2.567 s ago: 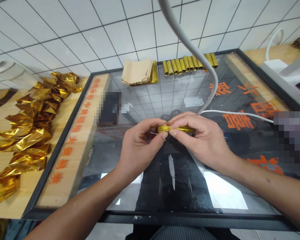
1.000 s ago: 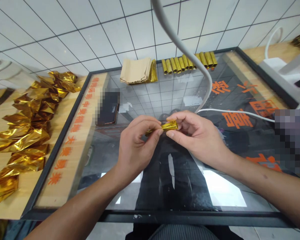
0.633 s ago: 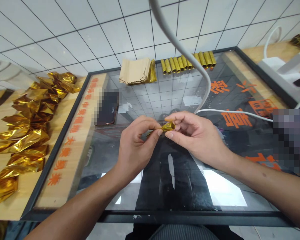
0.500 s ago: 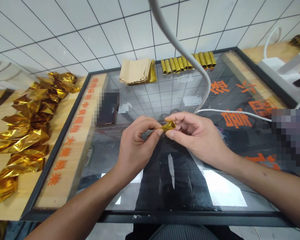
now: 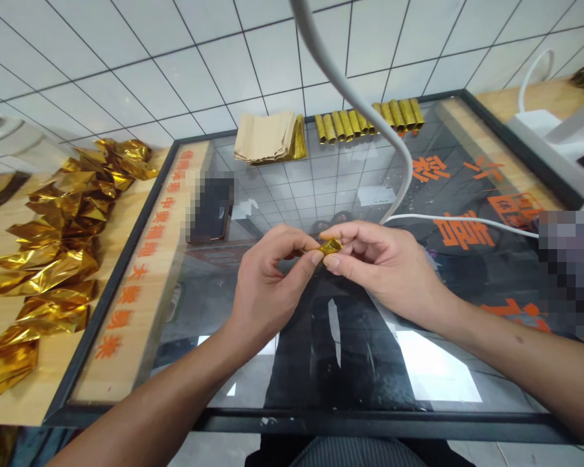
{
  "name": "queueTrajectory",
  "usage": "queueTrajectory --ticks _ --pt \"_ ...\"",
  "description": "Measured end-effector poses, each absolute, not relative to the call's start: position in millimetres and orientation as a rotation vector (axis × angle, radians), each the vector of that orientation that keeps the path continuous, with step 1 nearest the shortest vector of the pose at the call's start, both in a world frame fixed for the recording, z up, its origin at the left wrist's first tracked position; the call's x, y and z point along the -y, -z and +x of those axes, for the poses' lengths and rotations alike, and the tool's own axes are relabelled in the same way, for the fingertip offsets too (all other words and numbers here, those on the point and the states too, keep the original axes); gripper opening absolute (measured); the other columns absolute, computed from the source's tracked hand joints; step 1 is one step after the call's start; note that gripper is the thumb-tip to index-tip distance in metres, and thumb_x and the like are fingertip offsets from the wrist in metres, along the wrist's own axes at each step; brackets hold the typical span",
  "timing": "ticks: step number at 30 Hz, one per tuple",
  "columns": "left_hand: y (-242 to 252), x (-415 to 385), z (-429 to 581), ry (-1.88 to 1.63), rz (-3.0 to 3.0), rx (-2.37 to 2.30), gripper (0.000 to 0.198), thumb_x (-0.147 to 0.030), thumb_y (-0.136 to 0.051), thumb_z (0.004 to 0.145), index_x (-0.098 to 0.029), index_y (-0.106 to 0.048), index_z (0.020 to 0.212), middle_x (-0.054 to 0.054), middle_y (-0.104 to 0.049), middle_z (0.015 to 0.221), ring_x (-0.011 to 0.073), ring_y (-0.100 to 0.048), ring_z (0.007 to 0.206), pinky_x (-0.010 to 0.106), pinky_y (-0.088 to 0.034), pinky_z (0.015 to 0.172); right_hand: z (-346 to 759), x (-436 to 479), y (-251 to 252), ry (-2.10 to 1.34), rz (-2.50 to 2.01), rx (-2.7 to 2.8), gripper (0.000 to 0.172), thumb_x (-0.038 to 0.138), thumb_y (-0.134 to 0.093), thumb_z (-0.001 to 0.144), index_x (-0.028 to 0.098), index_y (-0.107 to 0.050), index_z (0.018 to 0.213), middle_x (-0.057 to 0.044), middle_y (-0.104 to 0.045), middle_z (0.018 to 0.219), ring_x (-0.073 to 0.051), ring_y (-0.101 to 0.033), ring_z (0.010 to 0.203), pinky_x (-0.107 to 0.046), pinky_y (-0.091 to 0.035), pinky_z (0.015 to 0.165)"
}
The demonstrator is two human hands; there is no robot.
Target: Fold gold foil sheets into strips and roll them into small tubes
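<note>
Over the middle of a glass-topped table (image 5: 292,188) both my hands pinch one small gold foil piece (image 5: 329,246). My left hand (image 5: 267,279) grips its left end between thumb and forefinger, fingers curled. My right hand (image 5: 384,266) pinches the right end, and most of the foil is hidden between the fingertips. A row of finished gold foil rolls (image 5: 370,119) lies at the table's far edge, beside a stack of tan paper sheets (image 5: 265,137).
A heap of crumpled gold foil sheets (image 5: 63,227) lies on the wooden surface at the left. A dark phone (image 5: 211,209) rests on the glass. A grey cable (image 5: 360,104) hangs down from above and a white cable (image 5: 467,222) runs right. White boxes (image 5: 555,139) stand at the far right.
The long gold strip held level between both hands has been turned and folded into a much shorter piece. My hands have drawn closer together and stayed over the same spot.
</note>
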State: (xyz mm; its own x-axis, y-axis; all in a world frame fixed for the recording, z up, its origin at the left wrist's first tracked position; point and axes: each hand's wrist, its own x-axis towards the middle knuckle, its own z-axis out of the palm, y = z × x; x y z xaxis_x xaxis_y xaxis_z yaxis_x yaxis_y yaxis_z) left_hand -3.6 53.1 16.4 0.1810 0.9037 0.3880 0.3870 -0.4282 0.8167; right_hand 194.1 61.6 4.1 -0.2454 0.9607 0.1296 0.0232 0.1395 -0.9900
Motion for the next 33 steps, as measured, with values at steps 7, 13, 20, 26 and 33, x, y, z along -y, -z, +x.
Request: queueTrajectory --ticks 7,13,20,26,33 --pt "-15.9 -53.4 -4.6 -1.190 1.858 -1.222 0.016 -0.034 -0.077 0.100 -0.026 -0.075 0.087 0.001 -0.073 0.085 0.0187 -0.064 0.078 0.034 -0.054 0.072 194.1 -62.5 -2.4 -1.286 -1.033 1.456 0.024 0.030 -0.084 0.089 0.020 -0.082 0.111 0.000 -0.075 0.079 -0.015 -0.068 0.070 -0.029 -0.056 0.065" --pt "-20.6 -50.5 -3.5 -1.192 1.900 -1.205 0.007 -0.029 -0.075 0.102 -0.028 -0.078 0.096 0.002 -0.076 0.091 0.0195 -0.067 0.085 0.035 -0.057 0.078 194.0 -61.9 -3.7 -1.257 -1.014 1.531 0.016 0.026 -0.081 0.091 0.020 -0.083 0.106 0.001 -0.072 0.080 -0.013 -0.064 0.071 -0.027 -0.052 0.064" --pt "-20.4 -52.0 -2.4 -1.175 1.848 -1.205 0.014 -0.032 -0.076 0.101 -0.028 -0.077 0.088 0.002 -0.073 0.084 0.0198 -0.064 0.079 0.036 -0.054 0.073 194.4 -61.6 -2.9 -1.210 -1.024 1.567 0.017 0.025 -0.082 0.091 0.021 -0.083 0.108 -0.001 -0.075 0.087 -0.015 -0.066 0.078 -0.030 -0.054 0.070" --pt "-19.0 -52.1 -1.8 -1.193 1.779 -1.176 0.018 -0.028 -0.077 0.099 -0.025 -0.074 0.081 0.002 -0.070 0.082 0.0181 -0.062 0.076 0.034 -0.051 0.071 194.1 -59.7 -2.9 -1.199 -1.038 1.596 0.019 0.022 -0.081 0.091 0.020 -0.083 0.110 -0.001 -0.073 0.089 -0.015 -0.066 0.081 -0.030 -0.052 0.070" --pt "-18.6 -50.1 -1.5 -1.193 1.724 -1.159 0.017 -0.020 -0.074 0.098 -0.021 -0.071 0.081 0.001 -0.067 0.083 0.0150 -0.060 0.077 0.031 -0.048 0.071 193.6 -59.4 -3.8 -1.236 -1.000 1.588 0.018 0.020 -0.080 0.092 0.021 -0.083 0.109 0.000 -0.072 0.090 -0.014 -0.065 0.082 -0.029 -0.053 0.072"
